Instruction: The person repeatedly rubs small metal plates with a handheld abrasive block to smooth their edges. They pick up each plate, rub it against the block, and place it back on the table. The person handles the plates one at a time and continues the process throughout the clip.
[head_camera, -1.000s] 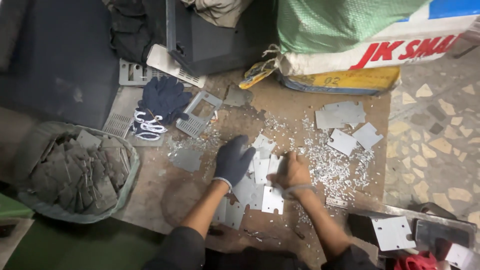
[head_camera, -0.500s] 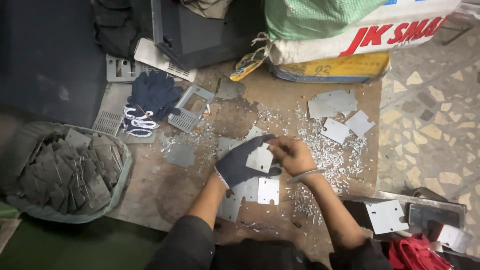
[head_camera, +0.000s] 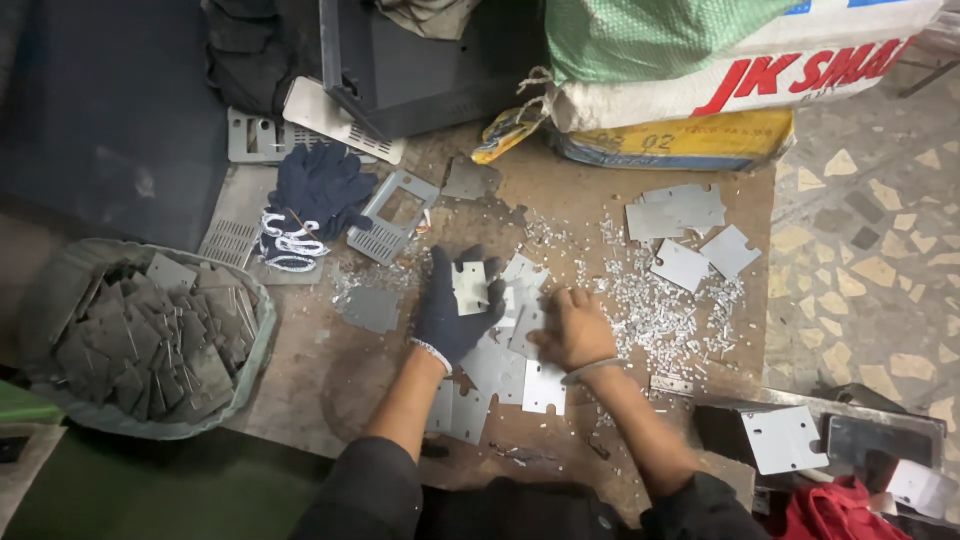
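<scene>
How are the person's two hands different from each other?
The left hand wears a dark blue glove; the right hand is bare, with only a band at its wrist. The left hand holds a small grey metal plate up in its fingers; the right hand rests low on the loose plates on the floor. Both reach over the same pile.

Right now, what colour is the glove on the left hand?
Dark navy blue with a white cuff edge; the glove shows best in the head view.

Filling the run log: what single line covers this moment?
left hand: gloved, holds small square grey metal plate | right hand: bare, on flat metal plates | round basket: full of plates
</scene>
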